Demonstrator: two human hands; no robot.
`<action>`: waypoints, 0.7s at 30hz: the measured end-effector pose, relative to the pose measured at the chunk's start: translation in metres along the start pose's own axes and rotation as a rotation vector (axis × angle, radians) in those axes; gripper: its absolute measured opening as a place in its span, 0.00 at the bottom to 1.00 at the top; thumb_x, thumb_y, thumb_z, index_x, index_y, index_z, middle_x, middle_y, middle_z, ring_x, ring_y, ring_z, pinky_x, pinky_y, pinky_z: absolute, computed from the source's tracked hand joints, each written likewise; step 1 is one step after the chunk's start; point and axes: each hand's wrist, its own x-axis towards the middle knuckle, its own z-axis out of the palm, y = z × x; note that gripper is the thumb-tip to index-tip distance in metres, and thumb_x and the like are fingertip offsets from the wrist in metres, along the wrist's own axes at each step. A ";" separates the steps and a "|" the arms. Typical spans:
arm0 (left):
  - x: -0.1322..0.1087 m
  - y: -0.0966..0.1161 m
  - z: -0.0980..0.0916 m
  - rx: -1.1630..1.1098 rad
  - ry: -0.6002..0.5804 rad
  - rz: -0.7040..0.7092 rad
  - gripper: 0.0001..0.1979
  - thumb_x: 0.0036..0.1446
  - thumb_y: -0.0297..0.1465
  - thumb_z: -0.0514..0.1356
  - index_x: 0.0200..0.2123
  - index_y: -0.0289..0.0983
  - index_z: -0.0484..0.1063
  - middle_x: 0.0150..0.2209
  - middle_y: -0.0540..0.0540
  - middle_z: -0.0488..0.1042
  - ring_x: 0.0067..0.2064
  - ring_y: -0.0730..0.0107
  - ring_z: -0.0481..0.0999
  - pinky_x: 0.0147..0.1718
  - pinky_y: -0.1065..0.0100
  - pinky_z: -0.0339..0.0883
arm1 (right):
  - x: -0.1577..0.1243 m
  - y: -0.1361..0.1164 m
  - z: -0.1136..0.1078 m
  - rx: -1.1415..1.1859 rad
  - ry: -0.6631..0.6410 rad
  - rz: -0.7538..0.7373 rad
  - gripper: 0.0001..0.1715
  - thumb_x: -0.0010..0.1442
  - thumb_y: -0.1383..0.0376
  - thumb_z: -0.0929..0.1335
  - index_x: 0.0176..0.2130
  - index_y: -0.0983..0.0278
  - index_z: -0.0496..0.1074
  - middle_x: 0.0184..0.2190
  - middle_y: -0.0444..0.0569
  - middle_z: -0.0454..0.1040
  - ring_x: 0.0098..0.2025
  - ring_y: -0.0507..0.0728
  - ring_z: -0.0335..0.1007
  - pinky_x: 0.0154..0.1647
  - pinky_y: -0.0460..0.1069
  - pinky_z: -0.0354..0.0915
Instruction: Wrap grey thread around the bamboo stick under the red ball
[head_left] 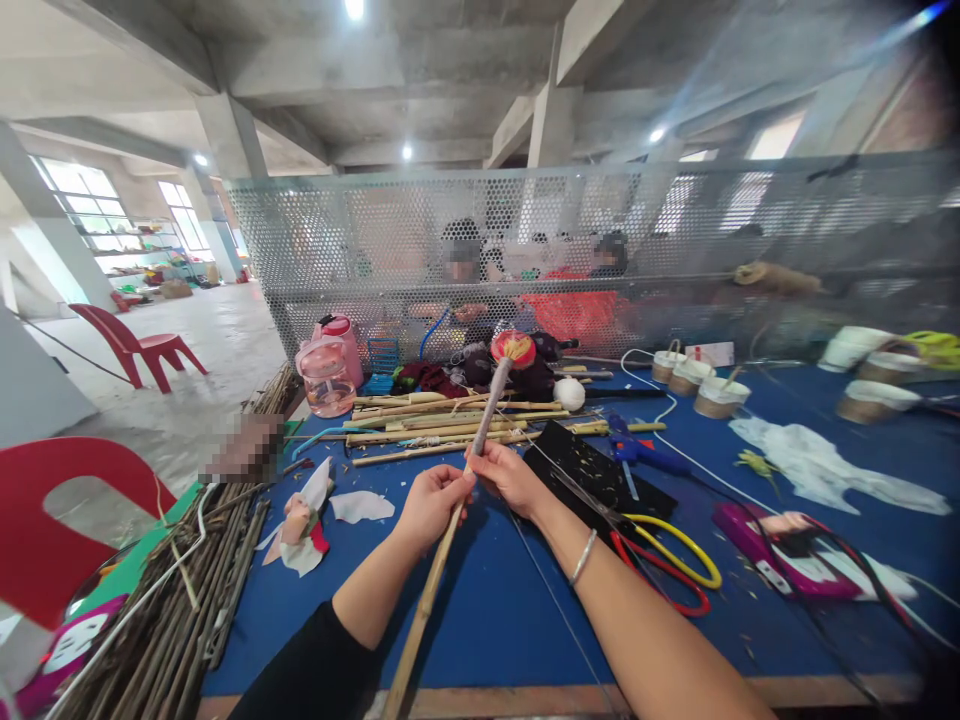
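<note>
My left hand (437,508) is closed around a bamboo stick (424,610) that slants up from the table's front edge. Just above it, my right hand (510,478) pinches the same stick where a grey wrapped section (491,405) begins. A red and yellow flower-like head (514,348) tops the stick. From near my right hand a thin thread (551,595) runs down towards the front edge. To the right, scissors (667,560) with yellow and red handles lie with their blades over a black cloth (592,465).
Several bamboo sticks (420,415) lie behind my hands, with a white yarn ball (570,394) beside them. A blue glue gun (645,452), corded, rests right. Dark twigs (172,600) line the left edge. A perforated metal screen (360,240) stands behind; people sit beyond it.
</note>
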 end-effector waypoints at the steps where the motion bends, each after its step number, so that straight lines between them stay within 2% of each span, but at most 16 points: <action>1: 0.000 0.000 0.001 -0.036 -0.013 -0.010 0.20 0.44 0.46 0.63 0.26 0.35 0.64 0.19 0.53 0.67 0.16 0.80 0.62 0.15 0.75 0.54 | 0.000 0.001 0.000 0.004 -0.006 -0.006 0.24 0.47 0.51 0.71 0.32 0.65 0.61 0.16 0.35 0.56 0.14 0.44 0.42 0.16 0.45 0.37; 7: 0.001 -0.002 0.000 0.045 -0.034 0.017 0.21 0.46 0.48 0.61 0.28 0.36 0.62 0.19 0.53 0.67 0.16 0.80 0.63 0.15 0.76 0.55 | -0.001 0.004 0.000 -0.045 0.011 -0.050 0.22 0.49 0.51 0.69 0.31 0.64 0.60 0.16 0.36 0.57 0.17 0.46 0.46 0.18 0.44 0.42; 11: -0.001 -0.006 0.002 0.184 0.002 0.109 0.20 0.51 0.47 0.58 0.33 0.35 0.64 0.19 0.55 0.63 0.17 0.80 0.62 0.16 0.76 0.56 | -0.001 0.007 -0.001 -0.073 0.042 -0.090 0.21 0.50 0.52 0.69 0.32 0.65 0.62 0.19 0.38 0.60 0.20 0.47 0.52 0.21 0.45 0.47; 13: -0.003 -0.006 0.002 0.240 0.033 0.142 0.21 0.52 0.46 0.57 0.38 0.34 0.65 0.22 0.53 0.66 0.19 0.79 0.64 0.17 0.75 0.58 | -0.002 0.008 -0.001 -0.080 0.046 -0.094 0.21 0.49 0.52 0.70 0.32 0.65 0.62 0.20 0.39 0.62 0.22 0.48 0.54 0.22 0.45 0.50; 15: -0.003 -0.004 0.001 0.294 0.098 0.224 0.23 0.53 0.45 0.56 0.47 0.35 0.64 0.33 0.46 0.71 0.27 0.74 0.71 0.24 0.72 0.65 | -0.003 0.008 0.001 -0.077 0.021 -0.092 0.21 0.48 0.52 0.70 0.33 0.65 0.64 0.22 0.40 0.64 0.24 0.49 0.58 0.25 0.45 0.53; 17: -0.001 0.000 -0.002 0.402 0.158 0.376 0.26 0.55 0.42 0.55 0.55 0.37 0.60 0.49 0.39 0.68 0.44 0.65 0.72 0.39 0.65 0.68 | -0.004 0.007 0.004 -0.071 -0.020 -0.103 0.22 0.47 0.52 0.71 0.34 0.66 0.65 0.24 0.42 0.66 0.27 0.51 0.61 0.28 0.46 0.56; 19: 0.002 0.005 -0.007 0.583 0.152 0.524 0.25 0.58 0.40 0.53 0.57 0.39 0.61 0.59 0.38 0.59 0.58 0.58 0.60 0.54 0.56 0.57 | -0.004 0.006 0.006 -0.071 -0.056 -0.121 0.23 0.47 0.52 0.71 0.35 0.66 0.67 0.26 0.44 0.69 0.29 0.52 0.63 0.31 0.47 0.58; 21: 0.006 0.009 -0.012 0.768 0.112 0.615 0.22 0.60 0.39 0.50 0.56 0.41 0.65 0.61 0.40 0.56 0.62 0.56 0.52 0.59 0.51 0.46 | -0.004 0.006 0.009 -0.077 -0.068 -0.138 0.23 0.48 0.52 0.71 0.36 0.66 0.67 0.28 0.45 0.70 0.30 0.53 0.64 0.33 0.48 0.59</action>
